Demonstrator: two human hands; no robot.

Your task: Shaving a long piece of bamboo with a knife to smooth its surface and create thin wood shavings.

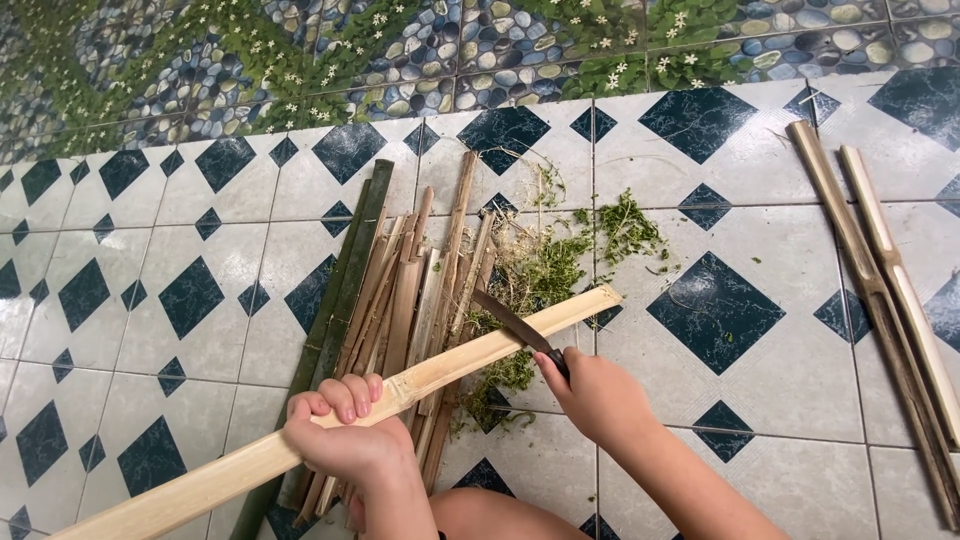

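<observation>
A long, flat, pale bamboo slat [400, 395] with a smooth, creamy peeled face and one raised node runs diagonally from the near left corner up to its squared end near the middle of the floor. The left hand [345, 430] is clenched around it, fingers curled over the top edge just left of the node. The right hand [597, 398] is closed in a fist on the dark handle of a knife [520, 328], whose narrow, dark blade slants up and left and meets the far edge of the slat.

Under the slat lies a heap of split bamboo strips [400, 300], brown and fibrous, with a darker green strip [345, 280] along its left side. To the right of the heap are curly green shavings [560, 260]. Two more long bamboo lengths [880, 280] lie well apart at the right, cut off by the picture's edge. The tiled floor [180, 200] is glossy white with dark diamond insets; the far tiles carry a pebble-and-flower pattern. The knife handle is mostly hidden inside the fist, and the slat's near end runs out of view.
</observation>
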